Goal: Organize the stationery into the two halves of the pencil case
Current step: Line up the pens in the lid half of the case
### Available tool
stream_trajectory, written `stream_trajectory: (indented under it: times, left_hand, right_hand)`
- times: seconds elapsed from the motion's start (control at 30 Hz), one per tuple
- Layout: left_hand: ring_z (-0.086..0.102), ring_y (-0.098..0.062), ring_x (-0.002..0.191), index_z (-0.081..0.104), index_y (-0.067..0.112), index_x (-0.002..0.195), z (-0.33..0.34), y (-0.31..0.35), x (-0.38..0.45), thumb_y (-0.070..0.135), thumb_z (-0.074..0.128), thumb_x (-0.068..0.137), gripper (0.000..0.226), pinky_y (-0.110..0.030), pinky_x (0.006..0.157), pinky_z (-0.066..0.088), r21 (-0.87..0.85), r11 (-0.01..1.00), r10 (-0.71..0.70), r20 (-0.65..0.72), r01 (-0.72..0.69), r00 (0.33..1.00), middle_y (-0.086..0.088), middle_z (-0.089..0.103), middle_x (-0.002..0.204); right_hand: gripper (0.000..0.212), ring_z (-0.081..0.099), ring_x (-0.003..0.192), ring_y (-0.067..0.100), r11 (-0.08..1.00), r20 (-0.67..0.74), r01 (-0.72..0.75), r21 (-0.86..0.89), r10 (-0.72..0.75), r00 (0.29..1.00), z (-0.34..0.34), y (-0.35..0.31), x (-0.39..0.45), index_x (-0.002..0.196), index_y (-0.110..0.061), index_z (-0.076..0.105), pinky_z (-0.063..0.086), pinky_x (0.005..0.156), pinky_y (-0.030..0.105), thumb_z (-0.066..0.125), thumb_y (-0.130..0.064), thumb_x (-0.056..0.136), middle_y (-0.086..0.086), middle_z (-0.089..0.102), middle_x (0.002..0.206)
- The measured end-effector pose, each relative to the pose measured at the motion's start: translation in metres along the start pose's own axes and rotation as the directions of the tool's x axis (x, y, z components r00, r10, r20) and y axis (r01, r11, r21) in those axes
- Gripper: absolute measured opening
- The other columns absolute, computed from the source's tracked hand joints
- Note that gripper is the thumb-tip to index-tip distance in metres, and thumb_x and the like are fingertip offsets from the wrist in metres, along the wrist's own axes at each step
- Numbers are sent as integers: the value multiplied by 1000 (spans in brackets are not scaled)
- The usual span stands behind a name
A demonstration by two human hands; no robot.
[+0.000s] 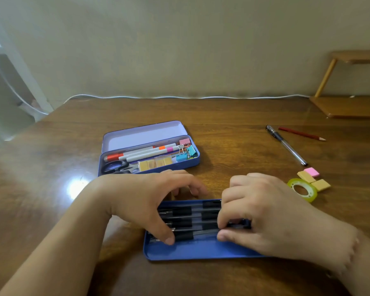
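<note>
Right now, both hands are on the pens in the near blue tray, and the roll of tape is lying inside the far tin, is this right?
Not quite. The head view shows the roll of tape on the table, right of the near blue tray, not inside the far tin. Both hands are on the pens.

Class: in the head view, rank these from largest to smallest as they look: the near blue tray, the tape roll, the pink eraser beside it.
1. Near blue tray, though it's closest to the camera.
2. Tape roll.
3. Pink eraser.
</note>
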State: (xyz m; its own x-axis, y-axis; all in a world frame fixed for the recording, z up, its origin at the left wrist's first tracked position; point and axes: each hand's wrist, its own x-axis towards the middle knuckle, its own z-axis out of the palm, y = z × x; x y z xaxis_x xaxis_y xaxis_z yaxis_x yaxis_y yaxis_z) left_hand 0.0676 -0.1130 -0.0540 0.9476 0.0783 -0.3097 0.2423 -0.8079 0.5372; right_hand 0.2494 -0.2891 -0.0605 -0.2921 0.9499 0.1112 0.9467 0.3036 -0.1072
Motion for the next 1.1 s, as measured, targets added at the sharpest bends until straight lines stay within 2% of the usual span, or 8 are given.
stream_trajectory:
  times: [0.3, 0.4, 0.53, 0.6, 0.67, 0.87, 1.0, 1.1]
  left_hand:
    - [51, -1, 117, 41, 51, 132, -1, -2, -1, 36, 86, 69, 79, -27, 95, 49, -23, 999, 30, -4, -30, 1000, 31, 47, 126]
    - [53, -6, 116, 45, 47, 132, -1, -4, -1, 43, 82, 73, 70, -30, 95, 49, -64, 997, 46, -46, -49, 998, 26, 51, 127]
    - [56, -7, 103, 49, 44, 131, 1, -9, 3, 54, 70, 81, 56, -27, 85, 51, -30, 997, 64, -199, -71, 978, 29, 55, 116]
    - [58, -9, 98, 54, 43, 126, 3, -11, 8, 50, 70, 84, 46, -21, 80, 49, -43, 995, 73, -302, -90, 951, 26, 58, 109]
    - [58, -11, 93, 59, 41, 121, 4, -12, 11, 44, 70, 86, 36, -12, 75, 45, -22, 993, 92, -419, -112, 903, 21, 61, 105]
    - [61, -10, 82, 67, 36, 110, 7, -4, 18, 40, 67, 86, 24, -12, 64, 46, -30, 994, 64, -620, -105, 782, 16, 66, 94]
    - [68, -5, 72, 74, 38, 97, 10, 0, 20, 48, 65, 88, 16, -32, 71, 59, -186, 979, -70, -687, -82, 723, 11, 74, 80]
    - [74, -12, 73, 77, 32, 92, 11, 11, 21, 54, 59, 89, 28, -41, 74, 61, -367, 906, -143, -737, -212, 661, 0, 77, 86]
  right_hand:
    - [34, 46, 78, 1, 998, 67, -26, 53, 23, 997, 0, 1, 1, 86, -37, 60, 40, 66, 20, 49, -69, 82, -20, 56, 77]
    - [43, 56, 74, 2, 958, -133, -204, 201, 233, 963, -12, 16, -5, 86, -38, 65, 46, 59, 21, 47, -75, 76, -20, 60, 72]
    - [32, 57, 67, 9, 743, -419, -645, 178, 651, 633, -17, 76, -18, 85, -33, 71, 46, 53, 29, 59, -60, 77, -17, 62, 68]
    - [33, 56, 76, 15, 517, -285, -850, 103, 834, 473, -14, 104, -26, 100, -31, 70, 44, 55, 28, 62, -57, 81, -12, 64, 80]
    - [39, 54, 79, 16, 407, -150, -911, 64, 907, 395, -8, 120, -30, 106, -27, 70, 42, 52, 26, 64, -56, 81, -6, 63, 87]
    - [13, 47, 61, 6, 399, -280, -905, 146, 894, 349, -6, 114, -21, 79, -28, 76, 34, 46, 19, 72, -40, 82, -12, 61, 68]
    - [7, 60, 62, 6, 738, -567, -561, 375, 661, 492, -11, 73, -11, 80, -26, 77, 48, 51, 28, 74, -32, 78, -16, 67, 68]
    - [9, 63, 68, 1, 935, -711, -202, 291, 353, 608, -5, 22, 5, 90, -20, 77, 44, 60, 9, 74, -24, 82, -12, 71, 79]
